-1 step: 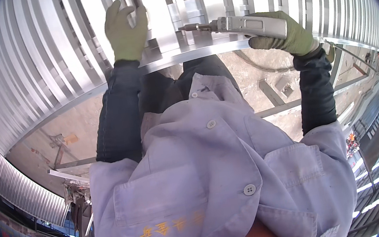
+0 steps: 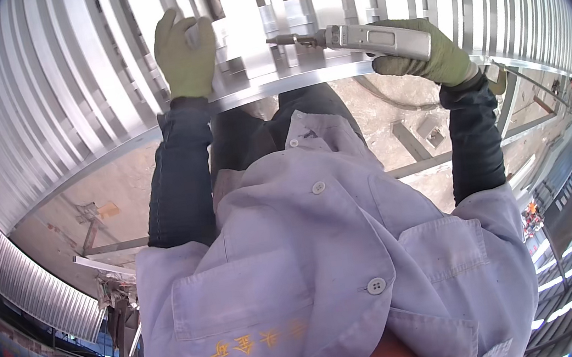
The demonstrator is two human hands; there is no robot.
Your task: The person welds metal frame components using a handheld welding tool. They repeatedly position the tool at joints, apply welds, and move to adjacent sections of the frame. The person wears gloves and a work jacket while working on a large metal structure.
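Note:
My left hand [image 2: 187, 58], in a green work glove, is over the near part of a bright slatted metal panel [image 2: 102, 80]. Its fingers are slightly bent and apart, and nothing shows between them. Whether the fingertips touch the slats I cannot tell. My right hand [image 2: 438, 53], gloved the same way, is wrapped round a grey handheld power tool [image 2: 379, 37]. The tool lies nearly level above the panel's near edge. Its slim metal nose [image 2: 294, 39] points left, toward my left hand, with a gap between them.
The panel's near rail [image 2: 295, 77] runs across in front of my legs. Below it are a concrete floor [image 2: 391, 105], a cable or hose [image 2: 379, 92] and metal bars [image 2: 434, 160]. Another ribbed panel [image 2: 25, 260] stands at the far left.
My left hand has shifted slightly left and toward me. The tool in my right hand has moved a little to the left.

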